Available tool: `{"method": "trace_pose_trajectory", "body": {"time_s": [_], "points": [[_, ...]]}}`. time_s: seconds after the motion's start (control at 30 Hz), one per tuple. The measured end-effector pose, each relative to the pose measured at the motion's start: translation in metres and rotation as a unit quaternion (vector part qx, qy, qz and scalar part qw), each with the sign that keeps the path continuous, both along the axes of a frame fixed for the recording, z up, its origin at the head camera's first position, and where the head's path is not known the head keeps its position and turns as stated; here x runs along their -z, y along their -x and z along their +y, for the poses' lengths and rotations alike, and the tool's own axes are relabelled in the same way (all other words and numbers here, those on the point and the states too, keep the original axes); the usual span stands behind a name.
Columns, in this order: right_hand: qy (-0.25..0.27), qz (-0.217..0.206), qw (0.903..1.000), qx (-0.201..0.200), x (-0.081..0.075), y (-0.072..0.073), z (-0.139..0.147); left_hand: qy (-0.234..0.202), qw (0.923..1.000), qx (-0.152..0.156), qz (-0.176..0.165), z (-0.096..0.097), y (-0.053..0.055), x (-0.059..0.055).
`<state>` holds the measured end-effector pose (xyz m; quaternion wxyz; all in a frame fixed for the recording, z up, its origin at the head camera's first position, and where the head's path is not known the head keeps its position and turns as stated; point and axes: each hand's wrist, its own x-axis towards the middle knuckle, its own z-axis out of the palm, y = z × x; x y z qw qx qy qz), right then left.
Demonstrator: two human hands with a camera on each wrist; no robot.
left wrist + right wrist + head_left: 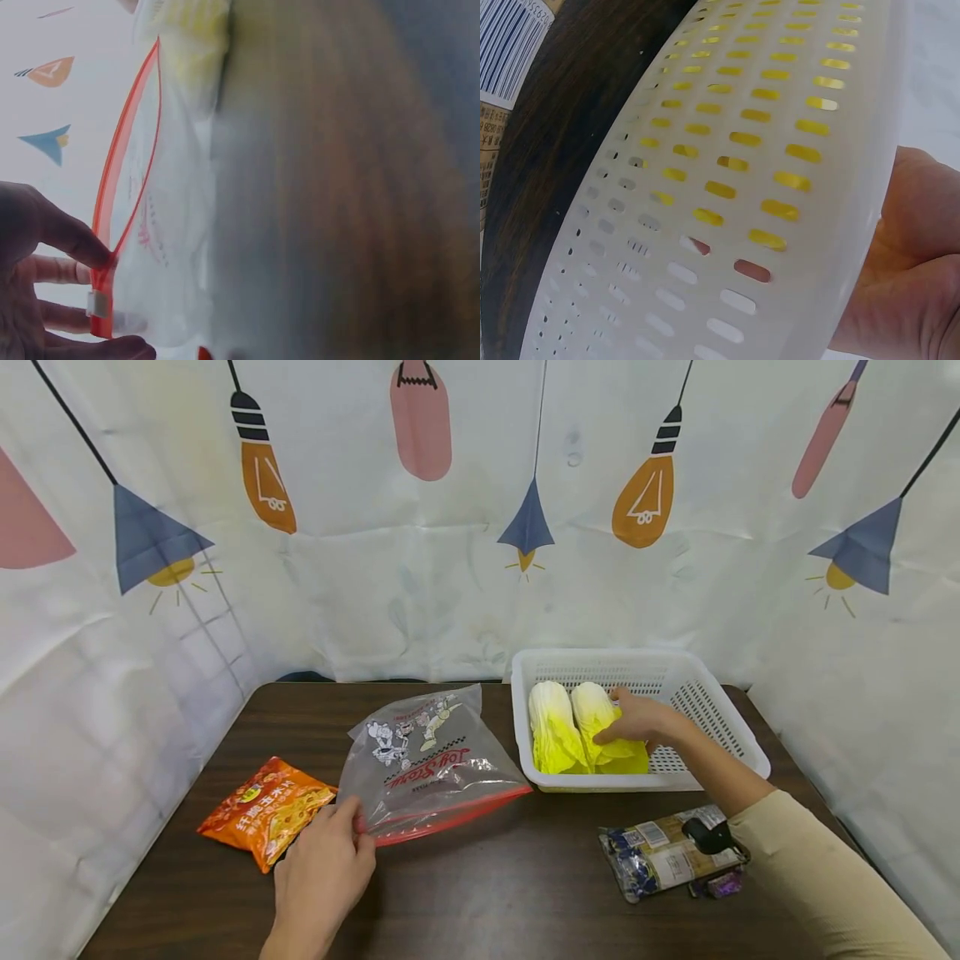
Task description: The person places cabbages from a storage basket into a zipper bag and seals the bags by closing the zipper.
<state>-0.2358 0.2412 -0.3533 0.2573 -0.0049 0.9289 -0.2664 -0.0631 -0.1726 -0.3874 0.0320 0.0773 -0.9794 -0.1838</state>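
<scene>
Yellow-and-white leafy cabbage (588,708) sits in white perforated plastic basket (637,783), gripped by my right hand (641,720), thumb and fingers around it; second cabbage (553,727) just beside. My left hand (325,864) pinches red zip edge (457,817) of clear printed plastic bag (420,752), mouth parted. Orange snack packet (258,806) near that hand.

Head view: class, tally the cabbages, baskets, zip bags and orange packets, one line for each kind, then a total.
Cabbages, plainly visible: 2
White basket: 1
Zip bag: 1
Orange packet: 1
Total: 5
</scene>
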Motion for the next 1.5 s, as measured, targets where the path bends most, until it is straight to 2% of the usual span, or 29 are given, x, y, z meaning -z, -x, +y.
{"method": "trace_pose_trajectory", "body": {"time_s": [0.13,0.33,0.5,0.63,0.87,1.13,1.23,1.33,1.5], "points": [[-0.011,-0.011,0.9999,-0.001,0.000,0.002,-0.001,0.011,0.9988,-0.002,0.047,-0.005,0.002,-0.011],[-0.024,-0.015,0.9996,-0.008,0.003,0.005,-0.003,0.014,0.9973,-0.008,0.071,-0.007,0.009,-0.027],[0.001,-0.013,0.9999,0.003,0.005,0.006,-0.002,0.006,0.9956,-0.009,0.093,-0.008,0.015,-0.035],[0.030,0.000,0.9995,0.012,0.005,0.005,0.001,-0.005,0.9914,0.004,0.131,-0.009,0.021,-0.037],[0.063,0.025,0.9968,0.041,-0.002,0.003,0.009,-0.033,0.9753,0.031,0.216,-0.012,0.033,-0.040],[0.151,0.066,0.9844,0.062,-0.027,-0.019,0.013,-0.076,0.9625,0.036,0.258,-0.011,0.042,-0.042],[0.186,0.074,0.9775,0.068,-0.035,-0.029,0.011,-0.087,0.9546,0.036,0.283,-0.010,0.045,-0.044],[0.224,0.080,0.9688,0.068,-0.043,-0.040,0.006,-0.096,0.9429,0.035,0.317,-0.009,0.050,-0.047],[0.305,0.085,0.9474,0.045,-0.055,-0.060,-0.006,-0.095,0.9246,0.034,0.367,-0.007,0.056,-0.052]]}}
